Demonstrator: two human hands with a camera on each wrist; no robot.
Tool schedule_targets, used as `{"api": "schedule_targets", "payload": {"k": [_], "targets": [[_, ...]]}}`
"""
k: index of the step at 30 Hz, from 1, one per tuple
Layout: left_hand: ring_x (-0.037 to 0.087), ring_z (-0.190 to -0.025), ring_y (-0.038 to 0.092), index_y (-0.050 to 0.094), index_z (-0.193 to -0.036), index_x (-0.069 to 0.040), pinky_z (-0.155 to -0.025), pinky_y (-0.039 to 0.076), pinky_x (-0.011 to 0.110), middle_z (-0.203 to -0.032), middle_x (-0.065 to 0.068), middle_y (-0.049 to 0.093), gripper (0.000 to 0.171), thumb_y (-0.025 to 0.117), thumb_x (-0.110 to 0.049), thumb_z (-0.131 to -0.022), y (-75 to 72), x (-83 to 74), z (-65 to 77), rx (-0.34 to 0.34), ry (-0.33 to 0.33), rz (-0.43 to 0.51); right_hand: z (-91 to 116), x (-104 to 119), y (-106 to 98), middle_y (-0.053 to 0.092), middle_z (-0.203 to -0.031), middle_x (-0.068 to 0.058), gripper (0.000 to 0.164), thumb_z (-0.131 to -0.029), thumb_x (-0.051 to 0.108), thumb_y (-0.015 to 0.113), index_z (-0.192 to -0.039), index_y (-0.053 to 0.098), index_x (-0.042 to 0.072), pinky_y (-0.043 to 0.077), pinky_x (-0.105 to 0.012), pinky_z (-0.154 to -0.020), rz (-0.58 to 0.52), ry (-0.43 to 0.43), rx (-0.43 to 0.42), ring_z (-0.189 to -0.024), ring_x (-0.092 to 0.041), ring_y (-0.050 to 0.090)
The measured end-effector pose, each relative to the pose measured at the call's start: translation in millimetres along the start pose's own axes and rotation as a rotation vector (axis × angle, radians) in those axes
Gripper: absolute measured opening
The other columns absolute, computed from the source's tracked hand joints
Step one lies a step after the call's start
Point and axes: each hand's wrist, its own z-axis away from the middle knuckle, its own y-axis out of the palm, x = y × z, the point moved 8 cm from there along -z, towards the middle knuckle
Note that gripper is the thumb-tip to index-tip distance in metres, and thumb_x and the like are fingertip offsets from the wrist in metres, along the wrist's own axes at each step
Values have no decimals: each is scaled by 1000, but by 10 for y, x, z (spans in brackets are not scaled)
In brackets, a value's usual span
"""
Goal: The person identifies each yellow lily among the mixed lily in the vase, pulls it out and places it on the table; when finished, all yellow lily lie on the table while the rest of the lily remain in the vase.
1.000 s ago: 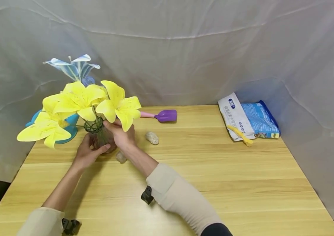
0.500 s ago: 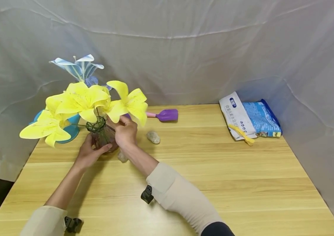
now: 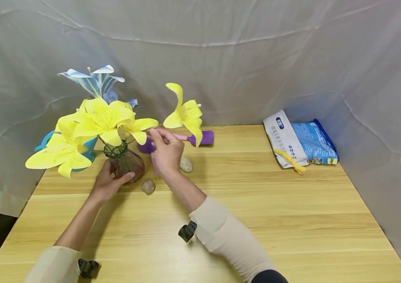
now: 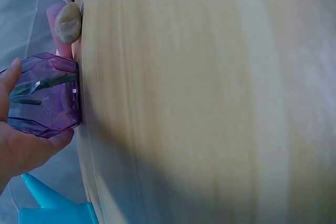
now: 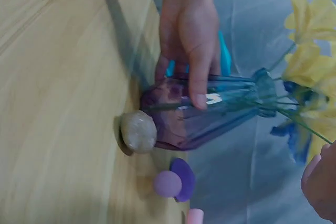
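Observation:
My left hand [image 3: 109,181] grips the lower side of a purple-tinted glass vase [image 3: 137,165], which stands on the table; fingers and thumb lie around it in the left wrist view. Yellow artificial lilies [image 3: 102,120] and a blue one [image 3: 97,82] stand in the vase. My right hand [image 3: 168,151] pinches the stem of another yellow lily [image 3: 187,114], whose bloom leans out right of the bunch. In the right wrist view, a green stem [image 5: 302,123] runs from the vase neck toward my right hand [image 5: 321,187]. Whether the held stem's lower end is inside the vase, I cannot tell.
Two stones [image 3: 148,186] lie right of the vase. Behind are a purple toy shovel [image 3: 205,137] and another purple tool [image 3: 146,147]. A blue watering can [image 3: 89,151] stands left. A blue-white packet [image 3: 285,139] with a yellow spoon [image 3: 290,160] lies far right.
My right hand has moved from the vase neck to the right and up, drawing one yellow lily away from the bunch. The left hand has stayed on the vase.

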Motion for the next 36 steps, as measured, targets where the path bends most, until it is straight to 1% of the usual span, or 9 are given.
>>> {"api": "schedule_targets", "payload": {"k": [5, 8, 12, 15, 18, 23, 28, 32, 36], "targets": [[37, -120, 29, 17, -135, -4, -92, 30, 50, -130, 21, 31, 84, 65, -40, -77, 9, 30, -16, -1, 0, 12, -341, -336, -133, 66, -88, -5, 22, -81, 24, 62, -94, 65, 6, 49, -23, -65, -34, -136, 26, -76, -13, 63], [36, -121, 29, 17, -135, -4, -93, 29, 50, -130, 20, 31, 84, 66, -40, -76, 31, 47, -24, 0, -4, 22, -418, -237, -289, 66, -91, -5, 21, -81, 24, 61, -94, 65, 8, 49, -22, -67, -35, -197, 42, -75, -13, 63], [37, -122, 26, 16, -136, -5, -94, 28, 50, -132, 21, 29, 86, 66, -40, -77, 65, 57, -32, 11, -10, 28, -285, 373, -654, 65, -89, -12, 18, -82, 13, 61, -92, 63, -2, 49, -27, -68, 29, -242, 38, -78, -20, 63], [38, -122, 26, 15, -137, -5, -94, 27, 51, -133, 22, 28, 85, 65, -40, -77, 68, 48, -39, 16, -2, 24, -235, 687, -989, 63, -88, -21, 18, -83, 5, 59, -92, 59, -11, 50, -29, -67, 111, -284, 37, -80, -28, 62], [39, -122, 25, 14, -137, -5, -93, 28, 52, -133, 22, 28, 85, 65, -40, -78, 53, 41, -39, 16, 1, 16, -214, 821, -1350, 61, -86, -27, 16, -83, 0, 58, -90, 58, -14, 50, -29, -66, 223, -287, 56, -77, -31, 62], [39, -122, 25, 12, -138, -6, -93, 28, 52, -135, 22, 26, 86, 65, -39, -78, 37, 34, -28, 14, 3, 21, -152, 708, -1958, 64, -78, -17, 18, -84, 10, 60, -89, 63, -6, 50, -24, -61, 594, -202, 140, -69, -22, 62], [39, -121, 27, 12, -137, -4, -93, 29, 51, -133, 23, 27, 86, 64, -40, -78, 30, 33, -39, 18, 5, 11, 69, 432, -2488, 63, -70, 0, 13, -85, 18, 59, -83, 66, 8, 45, -24, -52, 974, -109, 308, -63, -15, 58], [39, -121, 27, 11, -137, -3, -93, 28, 51, -133, 24, 27, 88, 64, -41, -78, 24, 29, -48, 23, -5, -6, 297, 242, -2764, 61, -67, 1, 12, -86, 15, 57, -80, 65, 9, 42, -25, -46, 1053, 5, 436, -61, -19, 57], [39, -122, 25, 10, -138, -4, -94, 27, 51, -134, 24, 25, 89, 64, -41, -78, 27, 21, -44, 31, -20, -6, 484, 44, -2953, 60, -66, -3, 14, -86, 14, 57, -83, 64, 2, 46, -25, -50, 995, 175, 526, -61, -22, 58]]}}
